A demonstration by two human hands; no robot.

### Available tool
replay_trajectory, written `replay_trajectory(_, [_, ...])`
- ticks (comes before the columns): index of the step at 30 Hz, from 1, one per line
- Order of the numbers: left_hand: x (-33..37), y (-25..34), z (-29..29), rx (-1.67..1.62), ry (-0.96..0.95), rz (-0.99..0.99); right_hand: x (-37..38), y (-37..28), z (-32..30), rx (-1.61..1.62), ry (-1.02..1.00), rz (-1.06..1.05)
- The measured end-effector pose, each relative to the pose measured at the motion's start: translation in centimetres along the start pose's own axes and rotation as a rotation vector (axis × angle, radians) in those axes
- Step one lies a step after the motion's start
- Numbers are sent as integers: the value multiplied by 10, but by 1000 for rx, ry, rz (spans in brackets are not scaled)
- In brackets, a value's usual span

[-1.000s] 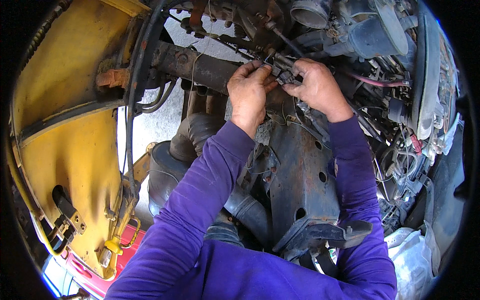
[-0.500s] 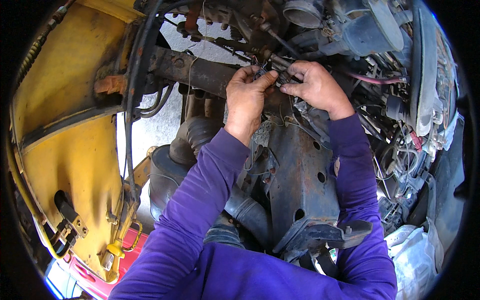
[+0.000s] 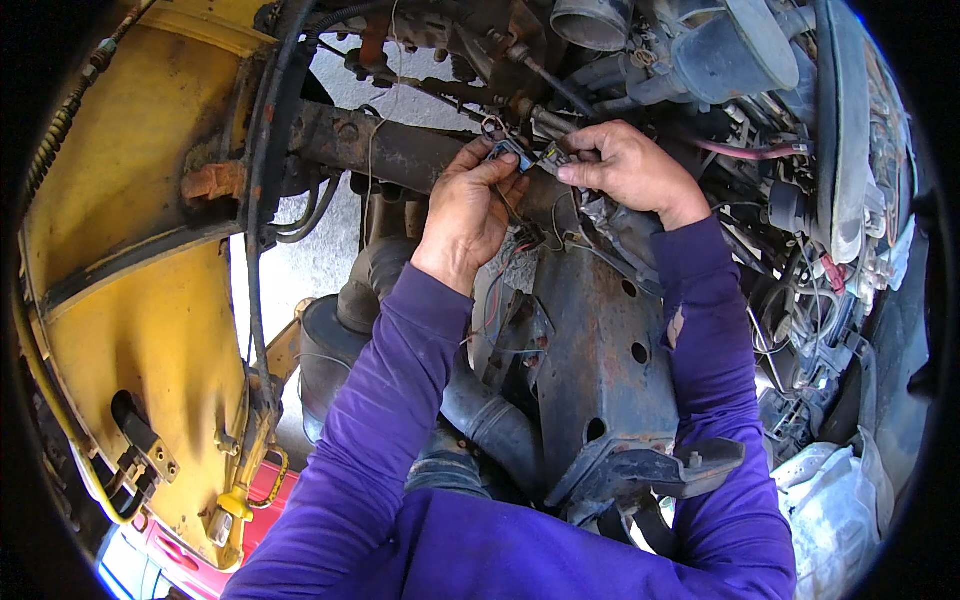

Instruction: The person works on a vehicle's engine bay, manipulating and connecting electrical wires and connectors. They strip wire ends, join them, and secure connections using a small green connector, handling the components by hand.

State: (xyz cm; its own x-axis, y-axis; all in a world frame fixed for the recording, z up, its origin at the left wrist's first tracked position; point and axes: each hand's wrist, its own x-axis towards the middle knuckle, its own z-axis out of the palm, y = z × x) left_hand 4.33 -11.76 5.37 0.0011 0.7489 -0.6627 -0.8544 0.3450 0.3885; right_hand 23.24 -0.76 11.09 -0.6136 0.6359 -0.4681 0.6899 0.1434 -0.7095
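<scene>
left hand (image 3: 465, 215) up top center, thumb and fingertips clamped on a small blue plug (image 3: 513, 155). right hand (image 3: 635, 175) just to its right, thumb and fingers pinched together on a small grey plug (image 3: 550, 158) with a bit of yellow on it. the two plugs sit end toward end between the hands; cannot tell if they touch. thin wires (image 3: 492, 127) curl up just above the left fingertips. both arms in purple sleeves (image 3: 390, 400), small hole in the right one near the wrist.

hands are over a vehicle's engine area. dark beam (image 3: 385, 145) runs left from behind the left hand. rusty steel rail (image 3: 590, 345) with round holes below, between the forearms. ribbed rubber duct (image 3: 390, 265) and dark canister (image 3: 330, 350) left of the left forearm. pale string (image 3: 399, 70) hangs down in front of the beam. far left: big yellow panel (image 3: 150, 330), black hose (image 3: 254, 200) along its edge, yellow latch (image 3: 236, 505) low on it, red car (image 3: 180, 560) partly seen underneath. right side: pink hose (image 3: 755, 152) near the right hand, grey-blue can (image 3: 725, 60) above, tangled cables (image 3: 800, 320) lower, crumpled clear plastic (image 3: 830, 510) at bottom.
</scene>
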Motion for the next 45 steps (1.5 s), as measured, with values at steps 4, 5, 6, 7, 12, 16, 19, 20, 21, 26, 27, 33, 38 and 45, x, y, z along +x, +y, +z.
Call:
replay_trajectory(4, [-2, -4, 4, -33, 15, 47, 1, 3, -1, 16, -59, 30])
replay_trajectory(5, [-2, -5, 6, -59, 32, 50, 1, 3, -2, 15, -91, 56])
replay_trajectory(6, [-1, -5, 8, -86, 49, 55, 1, 3, -3, 13, -124, 80])
replay_trajectory(7, [0, -7, 10, -81, 50, 68, 2, 6, -2, -1, -116, 53])
replay_trajectory(12, [7, -16, 14, -85, 30, 117, 5, 17, 3, 46, -128, 53])
replay_trajectory(16, [7, -22, 14, -125, 37, 162, -1, 10, 3, 101, -76, 2])
replay_trajectory(19, [6, -27, 15, -156, 46, 196, -1, 6, 1, 109, -121, 61])
replay_trajectory(20, [6, -29, 16, -173, 51, 211, 2, 9, 1, 111, -140, 64])
replay_trajectory(21, [5, -30, 17, -189, 52, 220, 3, 12, 1, 113, -155, 73])
replay_trajectory(26, [8, -33, 15, -152, 38, 241, 9, 14, 1, 183, -185, 142])
replay_trajectory(27, [9, -32, 15, -155, 31, 248, 9, 13, 0, 206, -184, 167])
replay_trajectory(33, [7, -31, 15, -85, 36, 245, 9, 17, 1, 309, -187, 232])
replay_trajectory(38, [9, -35, 12, -57, 16, 289, 9, 23, 5, 252, -152, 168])
replay_trajectory(45, [6, -38, 12, -50, 41, 323, -2, 9, 9, 8, -21, -4])
